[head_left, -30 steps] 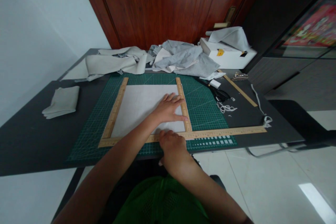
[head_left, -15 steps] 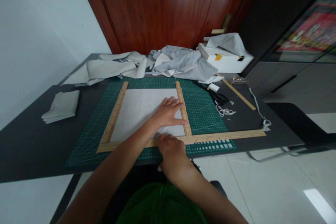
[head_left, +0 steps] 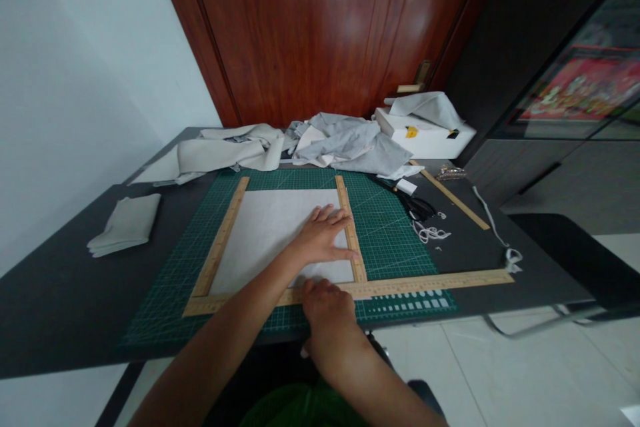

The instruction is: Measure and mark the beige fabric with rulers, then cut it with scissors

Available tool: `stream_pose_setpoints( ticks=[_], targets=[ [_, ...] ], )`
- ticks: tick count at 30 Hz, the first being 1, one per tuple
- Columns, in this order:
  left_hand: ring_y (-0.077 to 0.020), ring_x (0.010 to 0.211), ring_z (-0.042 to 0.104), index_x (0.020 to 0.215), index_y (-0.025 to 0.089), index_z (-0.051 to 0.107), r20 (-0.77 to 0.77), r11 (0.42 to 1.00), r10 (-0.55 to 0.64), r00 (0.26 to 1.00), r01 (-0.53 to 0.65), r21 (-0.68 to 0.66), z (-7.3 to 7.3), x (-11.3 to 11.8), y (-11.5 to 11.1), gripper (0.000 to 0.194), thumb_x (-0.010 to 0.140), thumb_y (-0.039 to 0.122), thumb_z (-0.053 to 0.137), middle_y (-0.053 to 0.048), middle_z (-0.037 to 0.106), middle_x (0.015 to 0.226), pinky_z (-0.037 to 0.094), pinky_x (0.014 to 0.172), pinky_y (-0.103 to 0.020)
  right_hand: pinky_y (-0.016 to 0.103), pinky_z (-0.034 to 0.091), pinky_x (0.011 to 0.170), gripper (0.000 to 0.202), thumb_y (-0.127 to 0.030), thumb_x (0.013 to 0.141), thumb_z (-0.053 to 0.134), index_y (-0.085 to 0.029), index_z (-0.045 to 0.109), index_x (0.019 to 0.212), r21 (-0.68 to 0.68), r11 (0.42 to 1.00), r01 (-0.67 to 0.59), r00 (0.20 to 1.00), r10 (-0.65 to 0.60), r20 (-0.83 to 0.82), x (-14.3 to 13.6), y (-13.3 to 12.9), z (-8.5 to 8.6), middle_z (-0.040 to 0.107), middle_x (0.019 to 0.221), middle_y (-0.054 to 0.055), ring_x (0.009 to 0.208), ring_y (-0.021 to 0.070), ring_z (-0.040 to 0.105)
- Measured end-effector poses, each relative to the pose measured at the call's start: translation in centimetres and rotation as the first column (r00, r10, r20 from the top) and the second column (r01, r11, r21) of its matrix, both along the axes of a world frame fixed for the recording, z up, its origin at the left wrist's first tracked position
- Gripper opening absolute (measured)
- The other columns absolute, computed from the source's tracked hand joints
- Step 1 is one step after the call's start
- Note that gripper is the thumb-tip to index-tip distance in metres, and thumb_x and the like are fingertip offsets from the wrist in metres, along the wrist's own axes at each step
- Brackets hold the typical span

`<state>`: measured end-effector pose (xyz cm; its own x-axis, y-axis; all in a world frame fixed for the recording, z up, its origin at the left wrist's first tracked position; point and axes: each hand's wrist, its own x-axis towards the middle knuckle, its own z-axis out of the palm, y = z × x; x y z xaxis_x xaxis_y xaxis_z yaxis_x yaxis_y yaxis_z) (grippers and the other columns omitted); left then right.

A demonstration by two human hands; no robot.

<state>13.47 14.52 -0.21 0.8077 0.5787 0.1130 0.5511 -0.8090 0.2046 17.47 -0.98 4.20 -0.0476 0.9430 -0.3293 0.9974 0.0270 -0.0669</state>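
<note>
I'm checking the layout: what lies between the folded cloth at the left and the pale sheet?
In the head view, bare dark tabletop, then green mat, then a wooden ruler along the sheet's left edge.

The cutting mat (head_left: 390,240) is green with a pale grid. The door (head_left: 300,27) is reddish brown.

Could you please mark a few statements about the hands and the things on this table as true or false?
1. The left hand is spread on the white rectangular sheet. True.
2. The black-handled scissors lie left of the sheet. False: they lie to its right.
3. The long wooden ruler runs along the sheet's near edge. True.
4. The folded pale grey cloth lies on the green gridded mat. False: it lies on the dark tabletop.
</note>
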Motion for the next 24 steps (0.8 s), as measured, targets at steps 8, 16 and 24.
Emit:
stream_pose_setpoints(
  ticks=[8, 16, 24],
  targets=[
    [-0.0422, 0.158, 0.025, 0.159, 0.028, 0.044, 0.007, 1.000, 0.007, 1.000, -0.007, -0.006, -0.11, -0.02, -0.02, 0.099, 0.084, 0.091, 0.053, -0.007, 0.039, 0.169, 0.016, 0.128, -0.063, 0.042, 0.068, 0.077, 0.056, -0.024, 0.074, 0.091, -0.019, 0.070, 0.125, -0.048, 0.999, 0.022, 0.999, -0.024, -0.038, 0.01, 0.68, -0.57, 0.078, 0.112, 0.018, 0.100, 0.0344, 0.079],
    [-0.0426, 0.157, 0.029, 0.155, 0.027, 0.050, 0.037, 1.000, 0.024, 0.999, -0.024, -0.006, 0.17, -0.10, -0.21, 0.101, 0.079, 0.091, 0.060, -0.009, 0.045, 0.166, 0.018, 0.129, -0.064, 0.042, 0.067, 0.078, 0.045, -0.020, 0.081, 0.085, -0.019, 0.072, 0.124, -0.037, 0.999, 0.033, 0.999, -0.034, -0.032, -0.17, 0.76, -0.67, 0.078, 0.112, 0.018, 0.099, 0.0333, 0.080],
    [-0.0432, 0.157, 0.030, 0.153, 0.025, 0.052, 0.043, 1.000, 0.018, 0.999, -0.017, -0.026, 0.70, -0.09, -0.31, 0.100, 0.078, 0.088, 0.066, -0.010, 0.046, 0.164, 0.020, 0.128, -0.065, 0.043, 0.068, 0.080, 0.058, -0.025, 0.073, 0.093, -0.018, 0.070, 0.125, -0.041, 0.999, 0.011, 0.999, -0.012, -0.032, -0.14, 0.62, -0.72, 0.078, 0.113, 0.019, 0.100, 0.0347, 0.079]
  ],
)
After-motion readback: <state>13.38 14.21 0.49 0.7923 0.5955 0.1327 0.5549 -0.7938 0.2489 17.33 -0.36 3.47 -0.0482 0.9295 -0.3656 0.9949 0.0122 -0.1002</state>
